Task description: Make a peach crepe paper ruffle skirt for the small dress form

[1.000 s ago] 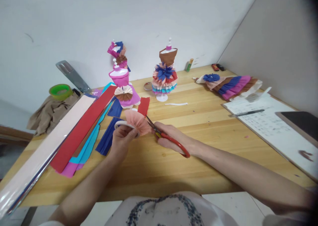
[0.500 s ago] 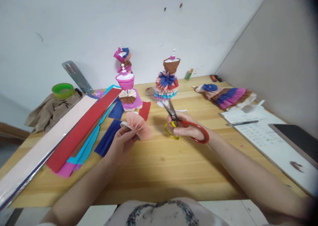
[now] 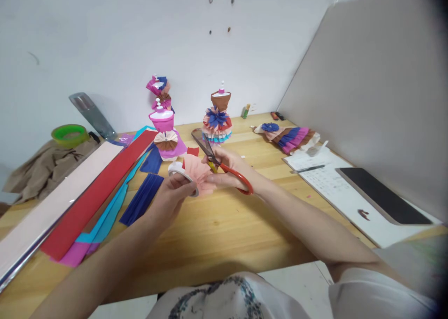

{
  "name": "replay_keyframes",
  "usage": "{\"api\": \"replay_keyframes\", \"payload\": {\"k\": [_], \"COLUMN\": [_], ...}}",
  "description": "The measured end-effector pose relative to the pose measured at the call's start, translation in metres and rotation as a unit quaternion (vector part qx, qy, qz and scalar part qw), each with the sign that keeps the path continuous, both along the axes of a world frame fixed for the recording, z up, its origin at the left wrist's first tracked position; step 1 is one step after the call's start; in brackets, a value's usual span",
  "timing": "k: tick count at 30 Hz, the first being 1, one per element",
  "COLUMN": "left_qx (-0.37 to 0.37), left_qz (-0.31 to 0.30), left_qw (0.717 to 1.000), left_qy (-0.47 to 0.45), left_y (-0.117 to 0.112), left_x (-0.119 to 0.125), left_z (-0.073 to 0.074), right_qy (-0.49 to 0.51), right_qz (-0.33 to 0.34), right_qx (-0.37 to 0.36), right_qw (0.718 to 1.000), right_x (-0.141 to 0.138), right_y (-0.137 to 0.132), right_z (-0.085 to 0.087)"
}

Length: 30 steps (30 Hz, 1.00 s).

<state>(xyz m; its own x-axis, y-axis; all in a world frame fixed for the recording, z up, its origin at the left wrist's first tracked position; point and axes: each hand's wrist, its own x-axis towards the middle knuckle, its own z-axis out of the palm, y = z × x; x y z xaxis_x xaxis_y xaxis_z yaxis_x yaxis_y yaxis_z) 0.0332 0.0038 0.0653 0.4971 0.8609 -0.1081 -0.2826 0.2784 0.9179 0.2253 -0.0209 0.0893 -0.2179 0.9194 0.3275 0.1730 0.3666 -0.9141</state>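
Note:
My left hand (image 3: 170, 198) holds a pink pleated crepe paper fan (image 3: 198, 171) together with a white tape roll (image 3: 177, 169) just above the wooden table (image 3: 224, 221). My right hand (image 3: 227, 168) grips red-handled scissors (image 3: 217, 162), blades pointing up and to the left. The fingers of this hand touch the right edge of the fan. Two small mannequins in paper dresses stand behind: a pink one (image 3: 164, 130) and a brown-topped one (image 3: 218, 116).
Long crepe paper sheets (image 3: 84, 197) in pink, red, cyan and blue lie at the left. A striped paper dress (image 3: 289, 137) lies at the back right. A paper sheet with a pen (image 3: 310, 168) and a dark tablet (image 3: 380, 195) lie at the right. A grey partition (image 3: 367, 85) walls the right side.
My right hand swung the scissors away to the right, then brought them back to the fan with blades raised. The view shifted right.

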Motion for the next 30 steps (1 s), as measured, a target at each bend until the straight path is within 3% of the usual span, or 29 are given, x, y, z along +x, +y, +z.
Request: {"api": "replay_keyframes", "payload": {"k": [6,12,15,21,27,30], "left_qx": [0.032,-0.014,-0.048,-0.06,-0.056,-0.05], "left_qz": [-0.021,-0.056,-0.031,0.006,0.029,0.038], "left_qw": [0.999,0.995,0.993,0.997,0.996,0.996], "left_qy": [-0.011,-0.085,-0.106,-0.054,-0.068,-0.067], "left_y": [0.008,0.014,0.017,0.021,0.023,0.024], "left_x": [0.01,0.019,0.023,0.025,0.02,0.018], "left_z": [0.009,0.007,0.003,-0.01,-0.007,-0.005], "right_qy": [0.036,0.051,0.059,0.096,0.077,0.061], "right_qz": [-0.003,-0.027,-0.037,-0.056,-0.102,-0.084], "right_qx": [0.003,0.009,0.002,-0.048,-0.021,-0.013], "right_qw": [0.999,0.998,0.998,0.993,0.992,0.995], "right_x": [0.001,0.002,0.004,0.011,0.019,0.026], "right_y": [0.013,0.021,0.023,0.023,0.025,0.022], "right_z": [0.008,0.006,0.004,0.002,-0.001,-0.001]}}
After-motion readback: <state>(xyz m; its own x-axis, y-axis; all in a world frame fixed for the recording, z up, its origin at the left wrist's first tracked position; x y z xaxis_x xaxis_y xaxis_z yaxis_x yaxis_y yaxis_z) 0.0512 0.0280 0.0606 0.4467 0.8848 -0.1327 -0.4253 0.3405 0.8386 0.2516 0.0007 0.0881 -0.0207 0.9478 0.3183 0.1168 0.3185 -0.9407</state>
